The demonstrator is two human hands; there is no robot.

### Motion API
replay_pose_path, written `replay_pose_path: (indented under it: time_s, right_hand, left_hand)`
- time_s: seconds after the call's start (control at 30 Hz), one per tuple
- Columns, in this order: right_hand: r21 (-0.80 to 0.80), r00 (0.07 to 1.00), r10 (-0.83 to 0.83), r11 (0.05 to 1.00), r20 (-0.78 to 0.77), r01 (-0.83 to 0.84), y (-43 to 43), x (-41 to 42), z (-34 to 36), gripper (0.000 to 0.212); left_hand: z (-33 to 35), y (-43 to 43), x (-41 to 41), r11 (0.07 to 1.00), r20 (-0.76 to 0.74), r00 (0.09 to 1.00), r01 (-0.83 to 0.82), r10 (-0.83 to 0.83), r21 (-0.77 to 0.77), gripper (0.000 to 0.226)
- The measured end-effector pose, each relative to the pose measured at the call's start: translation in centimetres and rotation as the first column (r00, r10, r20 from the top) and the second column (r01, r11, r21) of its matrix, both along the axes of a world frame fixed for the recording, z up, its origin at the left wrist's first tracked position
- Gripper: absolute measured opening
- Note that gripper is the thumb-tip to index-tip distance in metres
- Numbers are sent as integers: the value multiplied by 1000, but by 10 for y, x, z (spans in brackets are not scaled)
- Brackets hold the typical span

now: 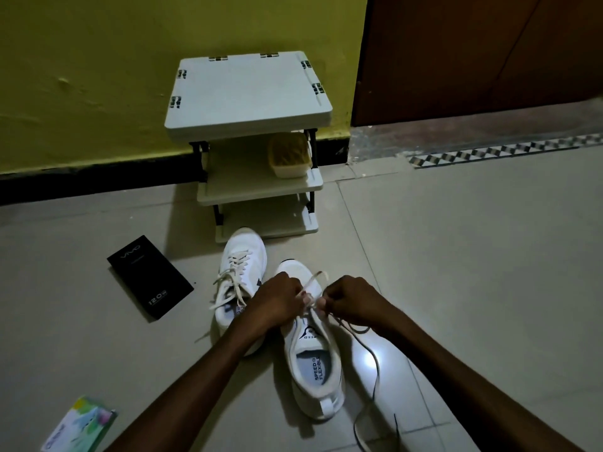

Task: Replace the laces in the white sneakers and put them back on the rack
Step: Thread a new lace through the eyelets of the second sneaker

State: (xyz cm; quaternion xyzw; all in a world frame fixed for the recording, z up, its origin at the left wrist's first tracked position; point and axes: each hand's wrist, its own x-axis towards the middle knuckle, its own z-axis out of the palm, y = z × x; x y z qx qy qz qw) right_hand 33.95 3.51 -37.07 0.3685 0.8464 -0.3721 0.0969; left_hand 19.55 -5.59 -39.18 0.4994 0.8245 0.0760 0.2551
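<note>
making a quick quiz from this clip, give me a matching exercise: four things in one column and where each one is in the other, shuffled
1 black box
2 plastic container
3 dark lace
4 far sneaker

a middle shelf of the rack
b floor, right of the near sneaker
c floor, left of the far sneaker
d floor, toe by the rack's bottom shelf

Pairs: 1-c, 2-a, 3-b, 4-d
</note>
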Motion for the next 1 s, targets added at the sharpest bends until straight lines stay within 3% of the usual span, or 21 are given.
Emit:
replay_pose_path:
  time_s: [0.1,0.27,0.33,0.47,0.6,0.67,0.73,0.77,0.83,0.9,0.93,1.0]
  right_hand:
    - [-303,971,-175,946,-164,119,3,2,29,27]
    - [-635,794,-382,772,-474,-8,14,0,117,26]
    - [-628,758,-355,773,-548,-92,10,0,143,26]
    - [-611,802,-232,767,-551,-197,-3,-4,142,26]
    - [-701,811,-286,685,-511,-200,4,1,126,22]
    - [-627,860,-128,737,-494,-251,14,10,117,22]
    - [-486,917,211,796,-337,-361,23,20,101,21]
    - [-438,910,385,799,-157,-413,24,24,88,17]
    - [-377,744,600,788,293,-487,21,27,55,15]
    - [-356,504,619,773,602,-525,10,28,20,25]
    - [-349,459,599,780,656,-520,6,28,8,30]
    - [-323,517,539,832,665,-451,7,27,-3,31]
  left_hand:
    - [-12,-3,-3,999,-11,999,44,-43,12,26]
    - [-25,-8,-7,998,53,999,0,-3,57,30]
    - [-27,-13,-6,992,119,992,-49,35,120,31]
    - [-30,-18,-7,962,174,985,-29,-20,272,24]
    - [-22,-13,-7,986,98,993,45,-61,158,29]
    - [-18,-11,-9,995,105,992,58,-67,80,27]
    - [-13,-11,-10,997,152,988,12,-22,71,20]
    - [-10,-12,-11,995,185,983,-27,10,91,21]
    - [-3,-12,-10,988,232,971,-87,55,128,23]
    - [-2,-13,-9,984,258,963,-115,76,137,20]
    - [-1,-12,-8,983,264,961,-121,82,136,19]
    - [-1,-10,-6,985,258,962,-121,86,122,18]
